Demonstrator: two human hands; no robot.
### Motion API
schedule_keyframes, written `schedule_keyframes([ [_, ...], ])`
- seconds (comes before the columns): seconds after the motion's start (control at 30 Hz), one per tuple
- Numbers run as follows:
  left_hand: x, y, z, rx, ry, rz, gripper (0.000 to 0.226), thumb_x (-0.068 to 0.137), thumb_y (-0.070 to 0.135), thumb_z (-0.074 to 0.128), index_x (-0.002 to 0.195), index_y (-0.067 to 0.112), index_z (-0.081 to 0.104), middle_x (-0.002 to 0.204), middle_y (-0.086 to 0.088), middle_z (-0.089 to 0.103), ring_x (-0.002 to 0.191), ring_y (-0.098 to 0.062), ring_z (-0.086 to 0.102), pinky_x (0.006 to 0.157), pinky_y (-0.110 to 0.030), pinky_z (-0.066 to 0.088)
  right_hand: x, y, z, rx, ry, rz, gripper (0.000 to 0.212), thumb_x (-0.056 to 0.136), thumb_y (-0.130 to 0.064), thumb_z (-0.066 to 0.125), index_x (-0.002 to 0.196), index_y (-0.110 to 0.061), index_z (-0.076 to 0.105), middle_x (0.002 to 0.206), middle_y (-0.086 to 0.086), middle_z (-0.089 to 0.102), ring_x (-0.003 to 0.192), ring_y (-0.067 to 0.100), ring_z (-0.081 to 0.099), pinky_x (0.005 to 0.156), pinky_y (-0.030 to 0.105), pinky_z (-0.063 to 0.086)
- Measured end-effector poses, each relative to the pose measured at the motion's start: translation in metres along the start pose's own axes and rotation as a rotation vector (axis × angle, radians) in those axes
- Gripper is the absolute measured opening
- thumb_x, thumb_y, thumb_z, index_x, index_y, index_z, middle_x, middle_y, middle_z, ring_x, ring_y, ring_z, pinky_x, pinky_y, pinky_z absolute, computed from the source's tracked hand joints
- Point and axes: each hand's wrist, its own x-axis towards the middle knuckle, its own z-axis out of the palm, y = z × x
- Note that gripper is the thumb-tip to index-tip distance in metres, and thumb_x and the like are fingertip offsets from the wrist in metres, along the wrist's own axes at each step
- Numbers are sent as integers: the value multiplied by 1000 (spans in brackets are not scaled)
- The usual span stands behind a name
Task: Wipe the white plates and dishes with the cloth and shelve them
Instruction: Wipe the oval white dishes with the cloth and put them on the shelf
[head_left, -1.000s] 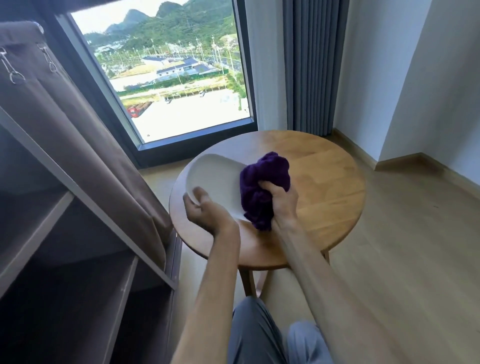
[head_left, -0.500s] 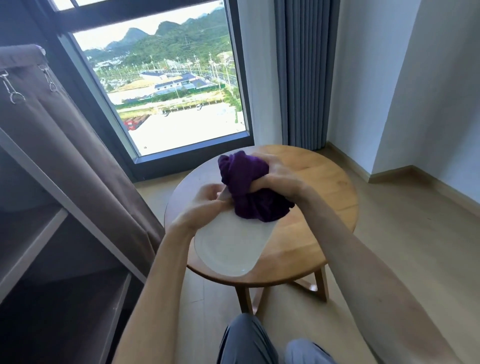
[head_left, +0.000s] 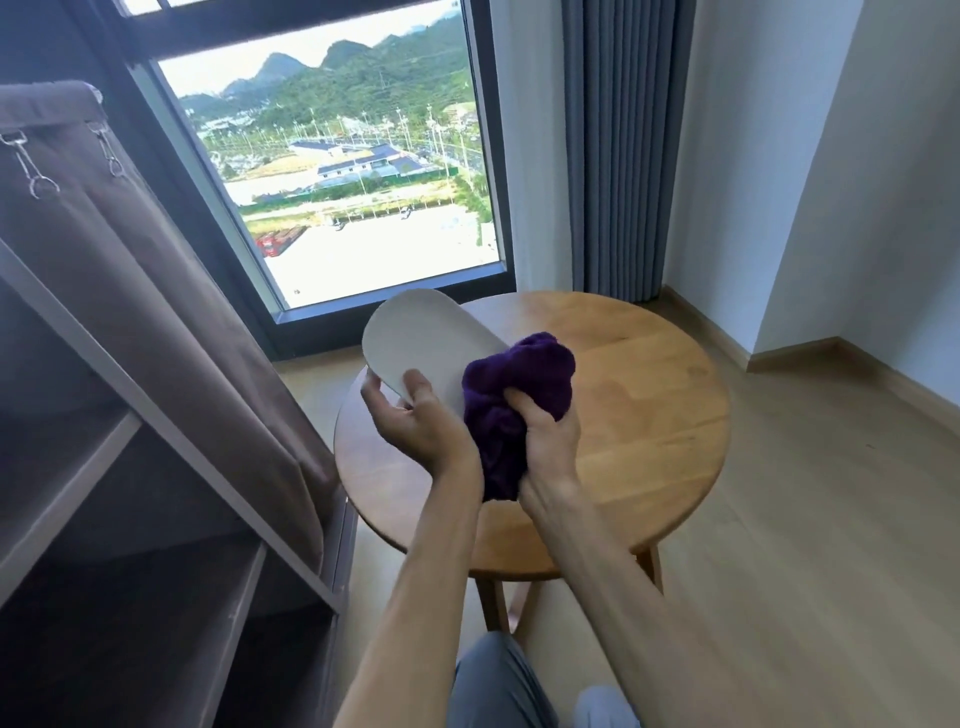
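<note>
Two hands work above the round table (head_left: 649, 415): the left hand (head_left: 415, 421) pinches the near edge of one white oval plate (head_left: 431, 348), and the right hand (head_left: 545, 441) clutches one purple cloth (head_left: 519, 384) pressed against the plate's right side. Left of the hands, open shelves (head_left: 104, 493) stand; bare tabletop lies right.

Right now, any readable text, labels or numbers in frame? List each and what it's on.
None readable.
White plate: plain, no mark visible.
Purple cloth: no tag visible.
Buildings and vehicles outside the window: any signage too small to read.
</note>
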Motion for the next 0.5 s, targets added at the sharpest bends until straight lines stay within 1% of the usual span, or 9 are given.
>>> schedule_keyframes([
  [0.03,-7,-2,5,-11,8,4,29,100,9,55,128,16,56,107,15,65,89,6,67,68,-12,51,-6,7,4,89,63,-1,49,71,-11,82,118,-13,68,108,13,76,94,30,74,80,42,62],
  [0.1,-16,-8,9,-10,-38,9,25,101,11,52,125,19,54,108,14,65,97,-4,67,68,-10,51,-10,10,6,173,131,1,46,69,-11,81,114,-14,69,104,12,76,90,29,74,74,39,62],
  [0.17,-16,-9,-1,99,-117,-5,33,98,12,54,127,27,49,112,13,63,104,-13,65,75,-13,53,-6,0,1,124,134,-4,48,69,-6,79,115,-9,67,104,15,75,90,31,73,73,40,63],
  [0.27,8,-8,-24,328,-135,-26,67,89,4,62,146,24,34,137,-6,53,119,-28,60,99,-40,53,13,-33,-16,-300,103,-256,48,70,1,79,114,-12,63,104,9,72,94,26,70,82,42,61],
  [0.33,22,-2,-31,488,-161,-3,73,94,14,63,156,27,27,155,-13,37,135,-33,50,109,-42,45,21,-53,-21,-561,-46,-428,49,70,0,80,111,-22,63,99,-5,69,90,14,67,79,31,59],
  [0.4,16,5,-27,711,-241,152,70,99,29,60,159,31,24,168,-12,15,151,-36,27,116,-45,33,19,-58,-18,-661,-158,-504,53,70,-3,82,108,-34,61,97,-14,69,90,9,66,76,22,56],
  [0.43,5,7,-24,797,-311,225,69,99,35,58,159,31,25,171,-11,6,155,-35,19,119,-47,28,17,-56,-15,-674,-162,-551,54,70,-5,81,109,-37,60,97,-18,68,90,7,66,75,20,55],
  [0.47,-6,7,-21,812,-391,211,67,99,41,57,158,32,28,171,-10,7,155,-34,19,120,-49,28,13,-53,-10,-676,-148,-616,56,71,-7,81,113,-37,59,98,-21,68,90,6,66,74,20,55],
  [0.5,-17,11,-15,739,-464,71,62,97,47,56,155,33,36,168,-10,21,151,-32,30,116,-49,37,8,-52,-5,-688,-139,-698,58,72,-7,81,119,-34,60,99,-22,69,90,5,66,74,21,56],
])
